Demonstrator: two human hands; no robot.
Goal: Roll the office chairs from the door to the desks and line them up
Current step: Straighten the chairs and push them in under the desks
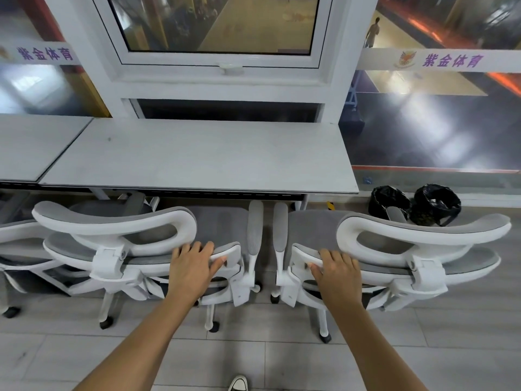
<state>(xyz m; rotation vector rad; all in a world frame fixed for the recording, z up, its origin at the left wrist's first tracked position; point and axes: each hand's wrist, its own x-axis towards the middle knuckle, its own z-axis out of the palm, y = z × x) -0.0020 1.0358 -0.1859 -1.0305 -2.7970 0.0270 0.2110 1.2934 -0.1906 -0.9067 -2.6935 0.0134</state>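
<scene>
Both hands are planted on chair backs, well apart from each other. The left hand (194, 263) lies over the top edge of the left office chair (118, 244), fingers curled over the white frame of its backrest and the thumb hooked round the near corner, so it grips the frame. The right hand (337, 265) does the same on the right office chair (423, 246), fingers over the rim and thumb tucked along the near edge. These two white-framed, grey-mesh chairs stand side by side facing the desk (197, 156), their seats pushed partly under its front edge and their inner armrests just beside one another with a narrow gap between. Each has a curved headrest rising above the backrest. A third chair (17, 249) of the same kind shows at the far left, cut off by the picture's edge, in front of a neighbouring desk (33, 142). Both desks are pale grey and stand against a white-framed window (217, 26). To the right of the desk, on the floor by the glass wall, sit two bins lined with black bags (414, 203). A shoe tip (239, 383) shows at the bottom edge on the grey tiled floor (84, 348).
</scene>
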